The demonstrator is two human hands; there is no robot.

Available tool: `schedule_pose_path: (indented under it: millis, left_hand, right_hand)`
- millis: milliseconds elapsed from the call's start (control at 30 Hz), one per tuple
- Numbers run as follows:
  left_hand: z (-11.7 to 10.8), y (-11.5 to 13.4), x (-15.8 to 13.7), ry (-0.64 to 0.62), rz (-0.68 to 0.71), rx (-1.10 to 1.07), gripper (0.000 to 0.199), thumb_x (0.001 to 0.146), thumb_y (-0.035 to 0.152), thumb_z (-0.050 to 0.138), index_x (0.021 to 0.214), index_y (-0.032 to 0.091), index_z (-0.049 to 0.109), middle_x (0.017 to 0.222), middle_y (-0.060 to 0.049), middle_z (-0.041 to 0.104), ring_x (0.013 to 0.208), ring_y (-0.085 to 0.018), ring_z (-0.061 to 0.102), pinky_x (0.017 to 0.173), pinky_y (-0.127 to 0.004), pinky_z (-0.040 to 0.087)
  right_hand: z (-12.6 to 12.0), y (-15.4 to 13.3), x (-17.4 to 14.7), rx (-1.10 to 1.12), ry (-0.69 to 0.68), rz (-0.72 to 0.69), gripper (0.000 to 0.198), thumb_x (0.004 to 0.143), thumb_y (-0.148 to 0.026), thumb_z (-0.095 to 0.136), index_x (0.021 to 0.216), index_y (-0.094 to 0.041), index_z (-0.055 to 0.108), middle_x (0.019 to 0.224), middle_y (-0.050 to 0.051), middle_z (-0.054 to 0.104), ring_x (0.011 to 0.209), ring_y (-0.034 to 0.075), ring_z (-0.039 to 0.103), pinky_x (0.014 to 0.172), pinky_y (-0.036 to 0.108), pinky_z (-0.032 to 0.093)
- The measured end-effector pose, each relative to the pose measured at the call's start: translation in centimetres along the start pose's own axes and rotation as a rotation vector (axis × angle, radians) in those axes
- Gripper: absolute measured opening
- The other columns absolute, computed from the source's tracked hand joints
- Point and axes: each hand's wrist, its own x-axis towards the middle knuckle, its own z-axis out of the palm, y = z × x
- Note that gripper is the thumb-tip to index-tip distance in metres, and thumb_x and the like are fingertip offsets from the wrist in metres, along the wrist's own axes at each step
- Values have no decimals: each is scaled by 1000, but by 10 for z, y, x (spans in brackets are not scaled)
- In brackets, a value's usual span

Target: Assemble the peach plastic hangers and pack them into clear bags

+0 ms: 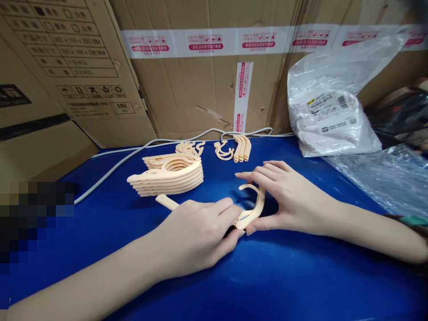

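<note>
My left hand (200,229) pinches a cream plastic hanger arm (166,203), whose far end sticks out to the left beyond the knuckles. A curved cream hanger hook (258,205) meets that piece just past the left fingertips; the joint itself is partly hidden. Around the hook's right side, my right hand (289,196) grips it, thumb low and fingers above, the index finger stretched out. Behind my left hand lies a stack of folded plastic hangers (170,178). Farther back are loose hooks (190,147), a few more hooks (223,151) and several curved hanger arms (242,148).
A blue table surface (254,276) lies under everything. A grey cable (123,162) runs along its back and left. Cardboard boxes (200,84) wall off the back and left. A white plastic bag (334,116) with a label and clear plastic wrap (377,178) sit at right.
</note>
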Motion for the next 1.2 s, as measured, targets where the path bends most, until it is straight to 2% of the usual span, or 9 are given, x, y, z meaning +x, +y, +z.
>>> schedule_pose_path:
  millis: [233,400,500,633,733,900,1033,1200]
  left_hand:
    - [0,-1,0,-2,1,0,21,98,27,43,100,17,62,83,0,61,65,-15,63,46,-27,35]
    - [-1,-1,0,2,5,9,21,98,27,43,101,17,62,83,0,61,65,-16,62,46,-27,35]
    - [-1,-1,0,-1,3,26,23,99,27,42,101,17,62,82,0,61,65,-16,62,45,-27,36]
    - [0,-1,0,2,-6,29,24,99,26,41,104,16,62,84,-1,62,65,-17,63,47,-27,40]
    - [1,-1,0,41,-11,49,24,99,27,40,104,16,61,84,-1,62,64,-17,63,47,-28,40]
    - [1,0,-1,131,-22,95,22,99,27,40,99,18,60,81,1,62,62,-16,62,44,-28,36]
    - [2,2,0,159,15,121,22,100,28,41,97,18,59,78,1,62,59,-16,61,42,-29,34]
    - [3,2,0,170,38,149,22,100,32,44,98,17,60,79,1,63,59,-16,62,41,-31,34]
  right_hand:
    - [-3,-1,1,12,14,-31,78,74,-72,63,128,-16,57,108,10,67,101,27,59,95,44,37]
    - [-5,-3,1,-12,71,-56,67,77,-69,63,119,-18,63,108,12,65,102,27,58,90,42,39]
    - [-5,-4,-1,-41,98,-64,57,80,-66,63,111,-18,67,96,9,67,91,24,61,82,38,39]
    - [-6,-7,-4,-9,87,-100,40,89,-54,60,101,-17,67,75,2,71,65,16,62,74,33,38]
    - [-6,-9,-6,4,75,-130,37,96,-49,51,101,-16,66,67,0,70,55,13,60,65,29,39]
    - [-8,-7,-5,16,48,-182,34,101,-43,43,97,-18,66,81,4,74,68,14,66,64,27,41]
    - [-8,-2,-2,19,21,-248,35,99,-45,46,92,-18,66,72,2,65,64,14,58,62,27,39]
    - [-5,1,-2,87,-27,-260,29,95,-43,53,95,-16,64,77,3,63,72,16,53,64,27,39]
